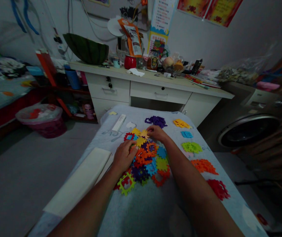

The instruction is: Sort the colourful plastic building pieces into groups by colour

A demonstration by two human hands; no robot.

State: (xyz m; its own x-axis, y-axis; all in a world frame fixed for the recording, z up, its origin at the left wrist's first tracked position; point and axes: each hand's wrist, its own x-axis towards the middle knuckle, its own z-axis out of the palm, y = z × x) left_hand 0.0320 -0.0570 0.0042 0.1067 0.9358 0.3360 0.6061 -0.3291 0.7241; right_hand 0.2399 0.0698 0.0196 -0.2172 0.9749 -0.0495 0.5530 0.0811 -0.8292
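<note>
On the cloth-covered table lies a mixed pile of flat, notched interlocking plastic blocks, with an orange block (141, 157), a lime frame-shaped block (126, 183) and a blue block (151, 167) among them. My right hand (157, 133) reaches to the pile's far edge, its fingertips pinched on a yellow interlocking block (144, 133). At the pile's left side rests my left hand (125, 154), thumb and forefinger apart, near another yellow block (141, 142). Its other fingers are partly hidden. Just beyond my right hand sits a heap of purple blocks (157, 121).
Single-colour heaps line the table's right side: yellow (181, 123), blue (186, 134), lime (191, 147), orange (204, 166) and red (218, 189). A white narrow box (119, 123) and a folded cream sheet (82, 181) lie left. Behind stands a white desk (153, 92); a washing machine (242, 115) is right.
</note>
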